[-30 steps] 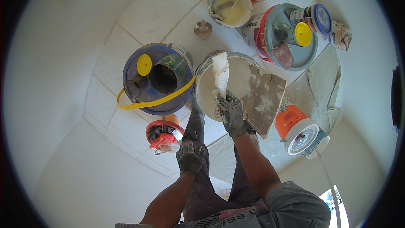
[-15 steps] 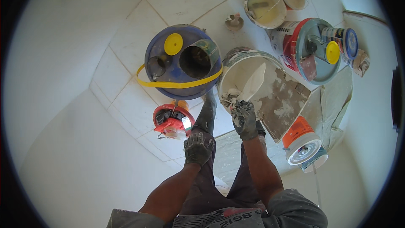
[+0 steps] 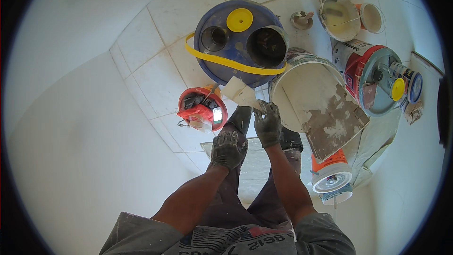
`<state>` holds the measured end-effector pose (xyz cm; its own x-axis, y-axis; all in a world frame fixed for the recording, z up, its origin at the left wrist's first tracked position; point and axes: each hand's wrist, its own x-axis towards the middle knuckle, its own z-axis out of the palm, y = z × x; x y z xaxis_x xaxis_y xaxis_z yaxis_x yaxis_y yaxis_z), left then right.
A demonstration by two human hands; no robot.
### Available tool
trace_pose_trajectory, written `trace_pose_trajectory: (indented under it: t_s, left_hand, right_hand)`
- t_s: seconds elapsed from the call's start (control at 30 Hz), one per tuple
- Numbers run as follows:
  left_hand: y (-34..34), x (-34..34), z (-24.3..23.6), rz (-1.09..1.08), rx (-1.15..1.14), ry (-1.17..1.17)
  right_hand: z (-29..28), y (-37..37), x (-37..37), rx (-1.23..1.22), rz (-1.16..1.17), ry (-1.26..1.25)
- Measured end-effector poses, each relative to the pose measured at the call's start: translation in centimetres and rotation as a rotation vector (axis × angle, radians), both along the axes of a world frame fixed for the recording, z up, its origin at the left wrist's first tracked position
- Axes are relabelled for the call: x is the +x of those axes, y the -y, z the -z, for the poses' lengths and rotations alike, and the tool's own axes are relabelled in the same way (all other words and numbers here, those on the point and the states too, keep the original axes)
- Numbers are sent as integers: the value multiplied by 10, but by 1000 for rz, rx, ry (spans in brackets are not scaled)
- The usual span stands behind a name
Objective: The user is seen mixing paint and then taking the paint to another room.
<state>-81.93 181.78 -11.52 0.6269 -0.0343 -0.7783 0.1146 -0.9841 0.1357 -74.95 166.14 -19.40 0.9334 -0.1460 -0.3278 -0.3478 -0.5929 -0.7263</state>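
- Dark, pale-smeared glove on the right hand (image 3: 268,123): fingers closed round the near end of a pale, broad-bladed tool (image 3: 240,92).
- Position of the tool: blade directed up and to the left from the fist, between the red bucket and the pale-lined bucket, overlapping the lower edge of the blue drum in this view; contact with the drum cannot be told.
- Left hand (image 3: 229,151), likewise gloved: laid palm down on the left leg (image 3: 238,134), fingers extended and slightly parted, grasping nothing.
- Immediately left of the tool: red bucket (image 3: 224,113), containing black and red material.
- Beyond the tool: blue drum (image 3: 226,47), bearing on its top a yellow disc (image 3: 239,20), a small grey cup (image 3: 214,38) and a wider dark-mouthed can (image 3: 267,46); a yellow strap (image 3: 231,63) curves along its near side.
- Right of the right hand: pale-lined bucket (image 3: 302,82), with a stained board (image 3: 330,132) lying across its near right part.
- Below the board: orange-and-white bucket (image 3: 325,163).
- Farther right: grey-lidded bucket (image 3: 383,106), carrying a blue-lidded tub (image 3: 415,87) and a yellow-lidded jar (image 3: 398,89).
- Upper right: bucket of yellowish liquid (image 3: 336,3), beside a small bowl (image 3: 302,20), on pale floor tiles (image 3: 141,89).
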Motion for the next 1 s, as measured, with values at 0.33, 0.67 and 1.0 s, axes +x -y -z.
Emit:
trace_pose_trajectory:
  t_s: [0.33, 0.67, 1.0]
  left_hand:
    - [0, -6, 2, 24, -21, 53]
    - [-6, -17, 4, -42, 25, 60]
    - [-5, -28, 9, -57, 24, 74]
  right_hand:
    - [3, -42, -1, 63, 157, 34]
    - [-76, 25, 79, 240, 399, 251]
    - [-49, 60, 187, 336, 319, -3]
